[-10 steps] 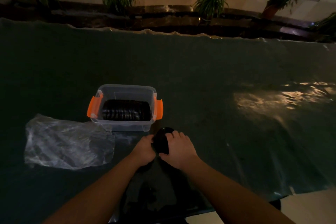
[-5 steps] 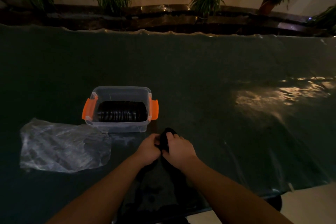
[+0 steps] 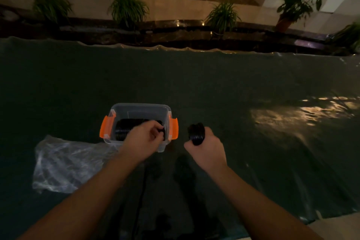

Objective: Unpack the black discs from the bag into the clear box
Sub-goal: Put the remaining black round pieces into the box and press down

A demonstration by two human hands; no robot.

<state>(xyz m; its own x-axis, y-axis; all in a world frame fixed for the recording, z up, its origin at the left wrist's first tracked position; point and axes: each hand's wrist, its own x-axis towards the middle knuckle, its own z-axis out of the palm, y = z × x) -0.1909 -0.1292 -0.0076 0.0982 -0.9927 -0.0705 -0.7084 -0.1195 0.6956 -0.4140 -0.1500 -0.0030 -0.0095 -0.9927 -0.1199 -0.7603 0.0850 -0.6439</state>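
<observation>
A clear box [image 3: 124, 108] with orange side latches stands on the dark table, with a row of black discs [image 3: 122, 129] on edge inside. My left hand [image 3: 143, 139] reaches over the box's front right part, its fingers closed on a black disc [image 3: 161, 128] at the right end of the row. To the right of the box, my right hand [image 3: 206, 149] grips a short stack of black discs [image 3: 196, 132] above the table. A crumpled clear plastic bag [image 3: 66, 163] lies flat to the left of my left forearm.
The table is covered by a dark green sheet [image 3: 214, 84] with a wavy far edge. A stone ledge with several potted plants [image 3: 127, 8] runs behind it. A glare patch lies at the right. The table's near right corner [image 3: 315, 220] shows pale floor beyond.
My hands were together on one stack in front of the box. They have parted: the left hand moved into the box with a disc, the right hand moved right with the stack.
</observation>
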